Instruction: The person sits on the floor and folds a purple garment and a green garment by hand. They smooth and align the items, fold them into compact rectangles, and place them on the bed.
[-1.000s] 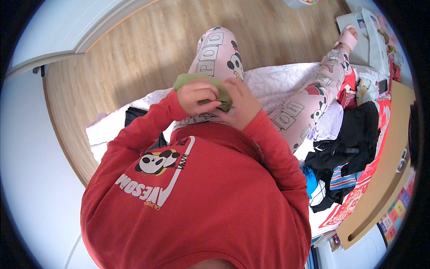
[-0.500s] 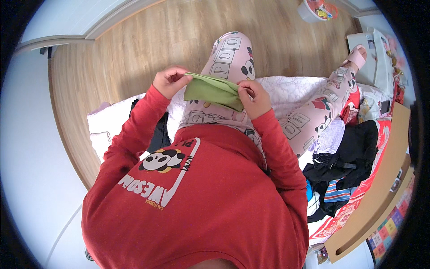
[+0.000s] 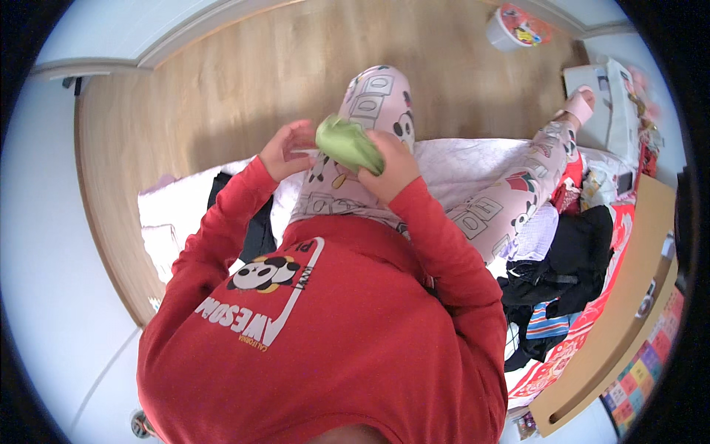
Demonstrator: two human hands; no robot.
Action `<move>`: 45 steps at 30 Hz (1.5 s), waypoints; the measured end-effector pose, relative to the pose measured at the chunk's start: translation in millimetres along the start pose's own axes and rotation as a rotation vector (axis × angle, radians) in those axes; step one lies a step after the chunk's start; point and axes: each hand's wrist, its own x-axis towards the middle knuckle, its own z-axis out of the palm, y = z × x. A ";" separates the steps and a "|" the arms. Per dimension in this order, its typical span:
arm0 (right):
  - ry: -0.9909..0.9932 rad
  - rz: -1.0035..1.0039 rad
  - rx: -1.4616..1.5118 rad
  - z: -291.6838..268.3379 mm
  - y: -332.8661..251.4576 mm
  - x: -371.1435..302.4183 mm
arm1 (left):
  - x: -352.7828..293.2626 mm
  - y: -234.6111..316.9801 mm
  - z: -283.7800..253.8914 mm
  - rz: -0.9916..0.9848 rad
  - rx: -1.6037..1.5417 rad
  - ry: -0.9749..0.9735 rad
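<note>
- I judged the step in hand to be the gathering of the green cloth into a compact bundle; it was bunched into a narrow, rounded roll, not spread flat.
- My right grip was closed on the roll's right end, the thumb on the near side and the fingers wrapped along the far side; parts of that hold were hidden from my view.
- My left grip was spread, fingers and thumb apart, with nothing that I could make out between them.
- The roll reached out from the right grip toward the left one, its free end just beside the left fingertips; I could not tell whether they touched.
- I saw the cloth in the air over the left thigh, above the pink patterned trousers, tilted so that its left end lay farther from the red shirt.
- As I read it, the next move called for the left grip to come in on that free end and press the roll's loose layers down, while the right one kept them from springing open.
- To the right, well apart from both grips, a heap of dark clothes lay beside a lilac cloth, so nothing there crowded my hands.
</note>
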 end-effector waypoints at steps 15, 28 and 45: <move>0.128 0.381 0.448 -152.1 -12.0 -140.7 | 85.6 103.4 203.5 0.194 0.168 -0.639; 1.001 1.284 0.700 -57.0 143.5 -421.0 | 92.6 53.6 273.2 -0.056 0.462 -0.957; 1.982 0.849 0.797 -152.4 154.3 -432.3 | 96.8 39.3 301.0 -0.176 0.641 -0.980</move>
